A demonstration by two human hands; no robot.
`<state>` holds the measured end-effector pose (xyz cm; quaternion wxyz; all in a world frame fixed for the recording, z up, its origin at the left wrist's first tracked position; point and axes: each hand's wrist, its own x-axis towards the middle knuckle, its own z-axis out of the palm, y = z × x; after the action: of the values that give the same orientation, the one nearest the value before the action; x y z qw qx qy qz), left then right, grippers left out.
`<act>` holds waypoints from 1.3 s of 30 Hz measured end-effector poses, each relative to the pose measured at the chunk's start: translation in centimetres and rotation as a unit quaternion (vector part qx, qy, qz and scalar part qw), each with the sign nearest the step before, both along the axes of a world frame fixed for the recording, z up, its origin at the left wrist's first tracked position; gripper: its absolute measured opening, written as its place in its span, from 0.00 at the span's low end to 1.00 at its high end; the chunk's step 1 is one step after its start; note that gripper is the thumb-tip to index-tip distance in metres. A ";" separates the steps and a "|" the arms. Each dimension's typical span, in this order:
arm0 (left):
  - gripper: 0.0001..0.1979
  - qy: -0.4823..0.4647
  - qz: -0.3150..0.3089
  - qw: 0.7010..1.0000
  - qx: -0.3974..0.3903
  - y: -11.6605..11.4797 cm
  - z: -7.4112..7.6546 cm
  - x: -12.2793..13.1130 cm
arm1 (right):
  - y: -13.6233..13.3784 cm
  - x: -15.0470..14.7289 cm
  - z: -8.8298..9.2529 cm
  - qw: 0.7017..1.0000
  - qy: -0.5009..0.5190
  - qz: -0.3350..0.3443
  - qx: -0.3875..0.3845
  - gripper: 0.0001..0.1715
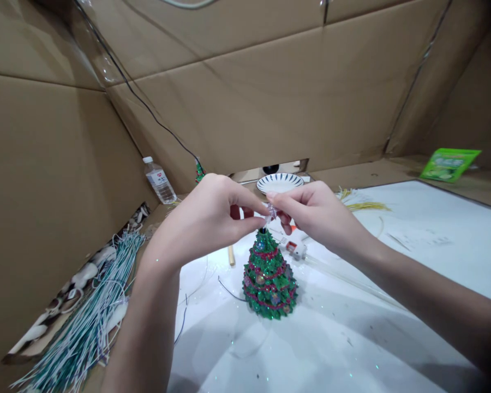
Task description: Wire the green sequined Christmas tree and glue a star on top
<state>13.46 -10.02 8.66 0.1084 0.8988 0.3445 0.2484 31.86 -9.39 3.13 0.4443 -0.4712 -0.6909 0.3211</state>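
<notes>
A small green Christmas tree (pixel 270 278) with red garlands and coloured baubles stands upright on the white tabletop (pixel 323 349). Just above its dark tip, both hands meet at a small clear, pinkish star-like ornament (pixel 271 213). My left hand (pixel 219 210) pinches it from the left between thumb and fingers. From the right, my right hand (pixel 306 207) grips it with thumb and forefinger, the other fingers curled beneath. The fingers partly cover the ornament, and I cannot tell whether it touches the tip. A thin dark wire comes out at the tree's lower left.
Teal and white wires (pixel 94 311) lie in a bundle at left. Behind are a water bottle (pixel 160 181), a striped plate (pixel 280 184) and another little tree (pixel 199 172). A glue gun (pixel 297 250) lies behind the tree; a green packet (pixel 450 165) rests far right. Cardboard walls surround the table.
</notes>
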 end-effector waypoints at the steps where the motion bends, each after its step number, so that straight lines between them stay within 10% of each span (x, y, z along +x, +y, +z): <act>1: 0.07 -0.001 0.001 1.000 0.001 0.0 0.0 0.1 | -0.1 0.0 0.0 1.000 -0.004 -0.002 0.001 0.29; 39: 0.06 0.026 -0.015 0.999 0.020 0.2 0.1 0.6 | -0.2 0.1 0.4 1.000 0.014 0.009 0.004 0.26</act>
<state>14.09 -9.86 8.73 0.0855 0.9120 0.3288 0.2298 31.96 -9.60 3.51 0.4528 -0.4585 -0.6901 0.3293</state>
